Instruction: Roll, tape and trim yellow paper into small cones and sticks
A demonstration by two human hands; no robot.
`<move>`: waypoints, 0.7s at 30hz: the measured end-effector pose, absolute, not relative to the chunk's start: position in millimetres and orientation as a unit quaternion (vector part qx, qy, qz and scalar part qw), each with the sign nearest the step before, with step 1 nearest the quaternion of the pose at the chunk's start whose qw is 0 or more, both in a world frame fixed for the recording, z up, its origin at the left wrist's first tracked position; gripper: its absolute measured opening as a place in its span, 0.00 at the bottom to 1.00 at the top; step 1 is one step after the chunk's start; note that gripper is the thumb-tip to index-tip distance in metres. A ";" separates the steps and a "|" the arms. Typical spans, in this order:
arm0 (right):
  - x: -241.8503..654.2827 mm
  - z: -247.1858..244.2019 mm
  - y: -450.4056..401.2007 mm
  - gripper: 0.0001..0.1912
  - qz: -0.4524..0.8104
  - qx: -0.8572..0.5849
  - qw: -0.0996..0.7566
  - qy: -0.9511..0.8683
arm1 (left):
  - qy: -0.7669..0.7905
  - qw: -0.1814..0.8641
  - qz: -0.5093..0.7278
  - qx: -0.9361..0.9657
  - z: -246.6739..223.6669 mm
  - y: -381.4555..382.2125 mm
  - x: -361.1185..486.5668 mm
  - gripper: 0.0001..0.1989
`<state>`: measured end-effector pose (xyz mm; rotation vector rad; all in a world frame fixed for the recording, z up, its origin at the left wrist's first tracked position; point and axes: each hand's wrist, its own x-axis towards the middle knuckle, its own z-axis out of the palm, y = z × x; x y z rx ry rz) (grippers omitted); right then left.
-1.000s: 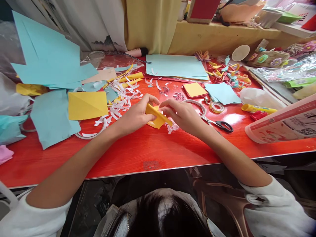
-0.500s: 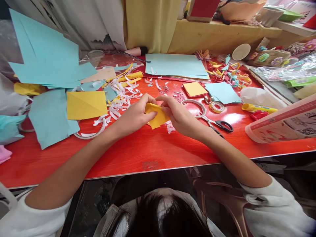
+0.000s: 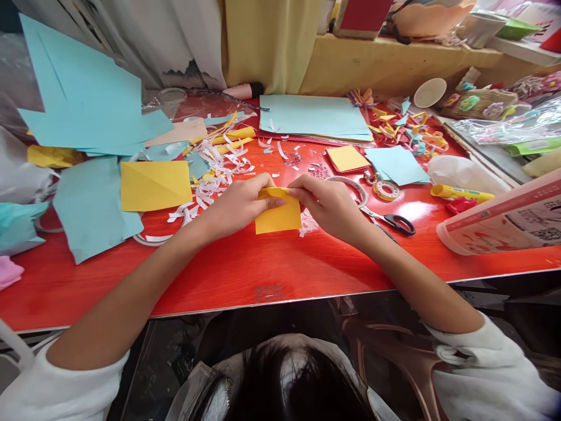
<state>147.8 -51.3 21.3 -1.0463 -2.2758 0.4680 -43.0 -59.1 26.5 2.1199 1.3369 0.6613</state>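
A small yellow square of paper (image 3: 279, 218) is held up between both hands over the red table. My left hand (image 3: 239, 204) pinches its upper left edge, thumb across the front. At the upper right corner, my right hand (image 3: 326, 202) grips the same sheet between thumb and fingers. The top edge looks folded over, while the lower part hangs flat toward me. Just right of my right hand lie black-handled scissors (image 3: 397, 224), partly covered by the wrist, and a roll of tape (image 3: 350, 190) partly hidden behind the hand.
White paper shreds (image 3: 214, 181) are heaped left of the hands, beside a creased yellow sheet (image 3: 155, 186) and blue sheets (image 3: 92, 204). Behind lie a blue paper stack (image 3: 313, 117) and small yellow squares (image 3: 347, 158). A large printed cup (image 3: 504, 216) stands at right.
The yellow paper has gone from bent and curled between my fingers to flatter, its lower part now squared toward me. Both hands still hold it and have shifted slightly.
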 end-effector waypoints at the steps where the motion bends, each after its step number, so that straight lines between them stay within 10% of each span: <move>1: 148.3 22.3 -50.7 0.09 0.172 -0.399 0.293 -0.852 | 0.499 0.277 0.240 0.785 26.7 -59.0 -43.1 0.14; 13: 147.0 22.4 -49.4 0.16 0.320 -0.387 0.336 -0.797 | 0.480 0.275 0.224 0.802 27.7 -59.8 -42.7 0.05; 21: 147.0 19.3 -50.9 0.05 0.161 -0.364 0.300 -0.867 | 0.495 0.240 0.225 0.804 28.8 -59.6 -40.2 0.12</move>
